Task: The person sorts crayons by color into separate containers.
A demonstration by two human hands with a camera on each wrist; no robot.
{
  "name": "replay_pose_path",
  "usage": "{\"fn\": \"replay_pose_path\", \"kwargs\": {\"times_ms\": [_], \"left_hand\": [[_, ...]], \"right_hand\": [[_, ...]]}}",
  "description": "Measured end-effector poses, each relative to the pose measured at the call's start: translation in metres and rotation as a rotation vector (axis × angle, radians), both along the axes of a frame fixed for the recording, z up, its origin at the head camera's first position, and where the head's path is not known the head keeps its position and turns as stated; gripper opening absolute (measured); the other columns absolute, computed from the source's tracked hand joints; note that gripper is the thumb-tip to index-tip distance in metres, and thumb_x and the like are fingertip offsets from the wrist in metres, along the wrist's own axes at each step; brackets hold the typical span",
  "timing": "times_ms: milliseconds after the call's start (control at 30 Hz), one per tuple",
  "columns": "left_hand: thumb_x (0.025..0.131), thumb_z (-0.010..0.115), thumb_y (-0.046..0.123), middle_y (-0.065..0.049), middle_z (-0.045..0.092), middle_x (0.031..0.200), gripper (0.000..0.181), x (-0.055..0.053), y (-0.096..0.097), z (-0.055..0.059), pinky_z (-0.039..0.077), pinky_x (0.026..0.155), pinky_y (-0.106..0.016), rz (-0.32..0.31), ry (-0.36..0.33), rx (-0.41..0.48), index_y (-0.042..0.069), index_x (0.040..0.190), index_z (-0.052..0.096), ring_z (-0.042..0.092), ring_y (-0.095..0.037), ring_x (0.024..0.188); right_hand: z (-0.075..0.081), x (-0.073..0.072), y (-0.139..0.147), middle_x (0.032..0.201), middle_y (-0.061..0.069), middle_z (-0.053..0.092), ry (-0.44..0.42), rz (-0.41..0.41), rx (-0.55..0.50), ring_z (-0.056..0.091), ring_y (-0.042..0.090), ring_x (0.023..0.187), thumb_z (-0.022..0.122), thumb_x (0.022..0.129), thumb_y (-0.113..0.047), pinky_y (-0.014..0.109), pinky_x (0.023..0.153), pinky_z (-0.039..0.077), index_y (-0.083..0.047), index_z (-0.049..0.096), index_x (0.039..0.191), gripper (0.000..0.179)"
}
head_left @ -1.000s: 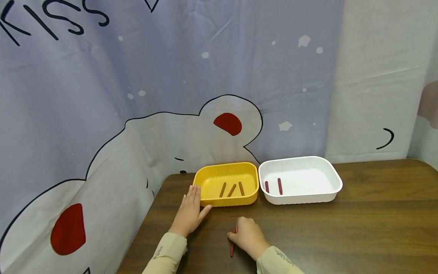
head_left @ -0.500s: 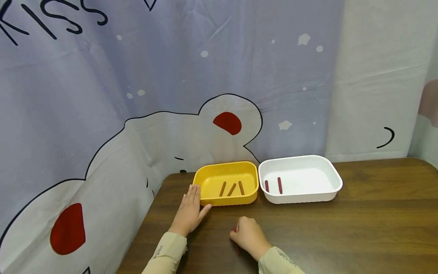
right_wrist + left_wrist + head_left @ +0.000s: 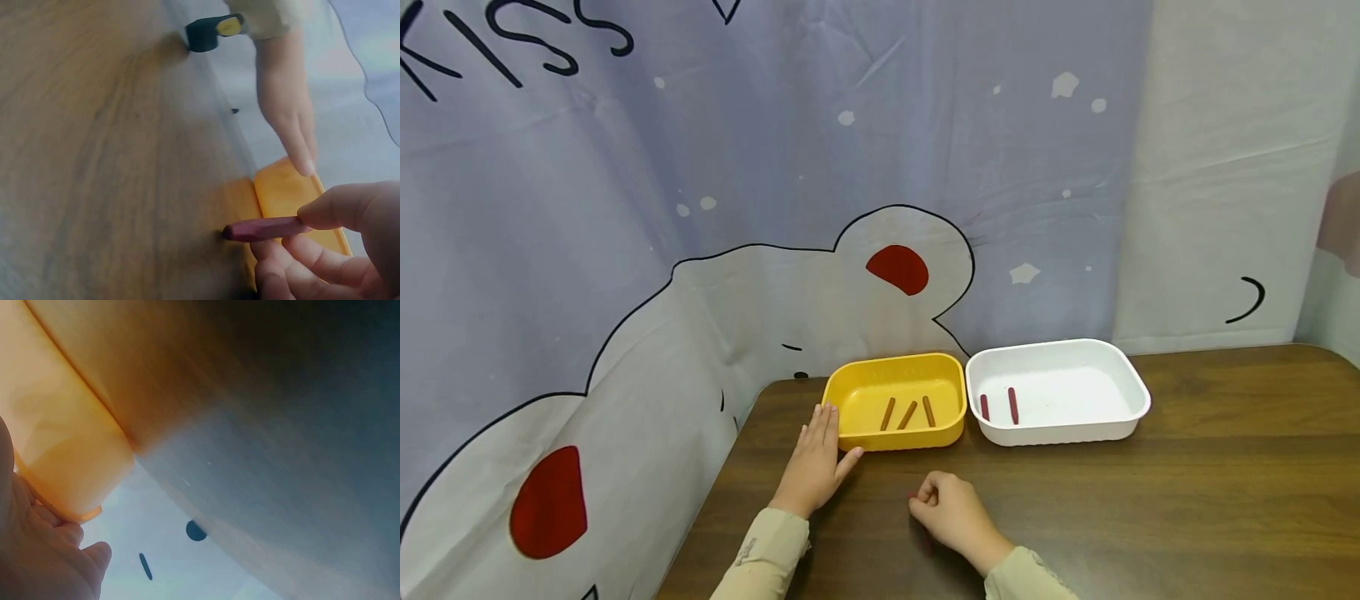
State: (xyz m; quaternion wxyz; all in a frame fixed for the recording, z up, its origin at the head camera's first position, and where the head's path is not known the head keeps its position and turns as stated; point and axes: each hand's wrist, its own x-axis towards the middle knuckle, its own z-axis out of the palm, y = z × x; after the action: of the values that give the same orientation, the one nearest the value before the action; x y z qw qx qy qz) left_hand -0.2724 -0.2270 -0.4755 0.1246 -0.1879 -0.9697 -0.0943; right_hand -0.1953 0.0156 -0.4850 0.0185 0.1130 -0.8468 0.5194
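My left hand (image 3: 811,471) lies with straight fingers against the left front corner of a yellow tray (image 3: 895,442). In the left wrist view its fingertips are at the tray's rim. Between thumb and fingers, my right hand (image 3: 953,518) pinches a dark red crayon (image 3: 265,229) just in front of the trays. Its tapered end points away from the palm in the right wrist view, while the head view leaves most of it hidden or blurred. Three brown crayons (image 3: 907,415) lie in the yellow tray.
A white tray (image 3: 1060,432) stands close to the yellow one's right side, with two dark red crayons (image 3: 1013,407) inside at its left. The brown wooden table (image 3: 1225,467) extends to the right. A printed curtain (image 3: 760,167) hangs behind the table.
My right hand has shifted slightly right and turned, with the crayon still pinched and now less visible in the head view. The left hand and both trays have stayed in place.
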Motion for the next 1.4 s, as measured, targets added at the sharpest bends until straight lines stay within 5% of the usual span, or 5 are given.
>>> {"fn": "replay_pose_path", "kwargs": {"times_ms": [300,733,1400], "left_hand": [[0.104,0.054,0.045,-0.028,0.028,0.161,0.079,0.000,0.000,0.001,0.025,0.118,-0.060,0.004,-0.005,-0.008,-0.010,0.155,0.028,0.021,-0.041,0.152],[0.104,0.055,0.045,-0.027,0.027,0.161,0.080,-0.002,0.001,0.002,0.025,0.118,-0.060,0.007,-0.017,-0.007,-0.010,0.155,0.028,0.020,-0.040,0.152],[0.103,0.056,0.045,-0.028,0.029,0.161,0.080,-0.001,-0.001,0.000,0.027,0.118,-0.060,0.003,0.000,-0.010,-0.010,0.155,0.028,0.022,-0.041,0.151]], "right_hand": [[0.000,-0.004,0.015,0.068,0.001,0.064,-0.138,0.074,-0.234,0.057,0.011,0.055,0.072,0.090,-0.008,0.027,0.049,0.052,0.004,0.066,0.091,0.013],[0.010,-0.015,0.040,0.087,0.013,0.071,-0.320,0.137,-0.611,0.071,0.020,0.074,0.059,0.097,-0.006,0.034,0.067,0.062,0.016,0.057,0.113,0.028],[0.031,-0.026,0.079,0.095,0.010,0.071,-0.284,0.117,-0.653,0.073,0.023,0.086,0.056,0.102,-0.009,0.036,0.079,0.062,0.020,0.054,0.123,0.035]]}}
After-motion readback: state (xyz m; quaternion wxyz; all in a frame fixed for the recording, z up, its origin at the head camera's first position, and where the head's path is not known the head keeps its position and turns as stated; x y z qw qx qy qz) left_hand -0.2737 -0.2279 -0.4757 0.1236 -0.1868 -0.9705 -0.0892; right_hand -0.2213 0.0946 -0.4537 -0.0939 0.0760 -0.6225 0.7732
